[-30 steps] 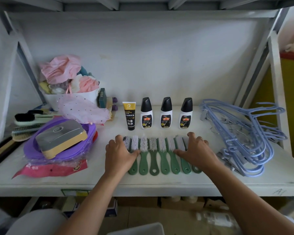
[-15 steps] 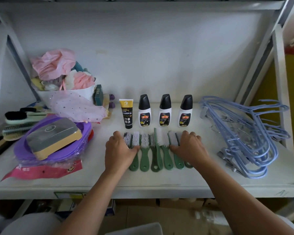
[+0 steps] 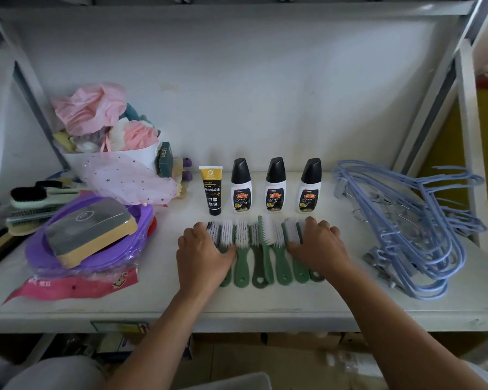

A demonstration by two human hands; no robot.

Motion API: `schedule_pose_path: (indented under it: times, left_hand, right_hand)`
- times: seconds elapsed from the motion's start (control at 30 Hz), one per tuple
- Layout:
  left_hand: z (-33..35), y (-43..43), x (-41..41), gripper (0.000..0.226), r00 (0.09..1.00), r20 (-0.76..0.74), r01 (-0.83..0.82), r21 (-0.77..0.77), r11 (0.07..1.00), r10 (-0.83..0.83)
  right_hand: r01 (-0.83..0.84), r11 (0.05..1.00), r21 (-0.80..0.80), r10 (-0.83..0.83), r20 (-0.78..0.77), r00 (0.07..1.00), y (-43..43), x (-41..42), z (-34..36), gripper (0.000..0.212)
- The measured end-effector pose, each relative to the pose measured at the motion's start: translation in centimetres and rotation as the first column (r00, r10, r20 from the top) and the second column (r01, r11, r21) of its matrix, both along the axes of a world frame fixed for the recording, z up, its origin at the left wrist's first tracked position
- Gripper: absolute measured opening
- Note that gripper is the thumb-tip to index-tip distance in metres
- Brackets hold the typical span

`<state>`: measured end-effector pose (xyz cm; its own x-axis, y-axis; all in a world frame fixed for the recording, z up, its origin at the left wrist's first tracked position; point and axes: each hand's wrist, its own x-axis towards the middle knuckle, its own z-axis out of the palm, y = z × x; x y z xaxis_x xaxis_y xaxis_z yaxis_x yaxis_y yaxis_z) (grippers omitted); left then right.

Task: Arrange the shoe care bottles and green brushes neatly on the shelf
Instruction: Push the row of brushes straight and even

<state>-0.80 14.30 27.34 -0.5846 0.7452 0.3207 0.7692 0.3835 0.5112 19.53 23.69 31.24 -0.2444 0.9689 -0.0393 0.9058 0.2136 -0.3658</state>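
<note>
Several green brushes (image 3: pixel 242 257) with white bristles lie side by side on the white shelf (image 3: pixel 265 305), handles toward me; one in the middle is tipped on its side. My left hand (image 3: pixel 202 253) presses against the left end of the row. My right hand (image 3: pixel 319 244) presses against the right end and covers the last brushes. Behind the row stand three white bottles (image 3: pixel 275 185) with black caps and a black and yellow tube (image 3: pixel 212 190), all upright in a line.
A pile of blue hangers (image 3: pixel 412 226) fills the shelf's right side. On the left lie purple plastic basins in wrap (image 3: pixel 76 254) with a grey and tan box on top, dark brushes (image 3: pixel 31 197), and a white tub of pink items (image 3: pixel 102 128).
Both hands have pushed inward, squeezing the brush row tighter. One middle brush tipped onto its side. The view shifted slightly.
</note>
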Motion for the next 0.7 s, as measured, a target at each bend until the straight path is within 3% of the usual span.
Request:
schedule_pose_path:
  times: [0.17, 0.3, 0.47, 0.7]
  left_hand:
    - [0.2, -0.2, 2.0, 0.070, 0.980, -0.180, 0.098, 0.084, 0.992, -0.081]
    - [-0.4, 0.0, 3.3, 0.088, 0.969, -0.196, 0.152, -0.003, 0.988, -0.150]
    - [-1.4, 0.3, 3.1, 0.105, 0.976, -0.157, 0.129, -0.147, 0.981, -0.151]
    - [-1.3, 0.3, 3.4, 0.114, 0.988, -0.111, 0.094, -0.147, 0.985, -0.111]
  right_hand:
    - [-0.016, 1.000, -0.016, 0.015, -0.044, 0.999, -0.1, -0.3, -0.3, 0.089]
    - [-0.048, 0.998, -0.034, 0.046, -0.048, 0.998, -0.2, -0.5, -0.6, 0.102]
    - [-0.070, 0.997, -0.027, 0.069, -0.033, 0.997, -0.2, -0.7, -1.7, 0.108]
    - [-0.020, 1.000, 0.006, 0.020, -0.038, 0.999, -0.1, -0.9, -2.7, 0.105]
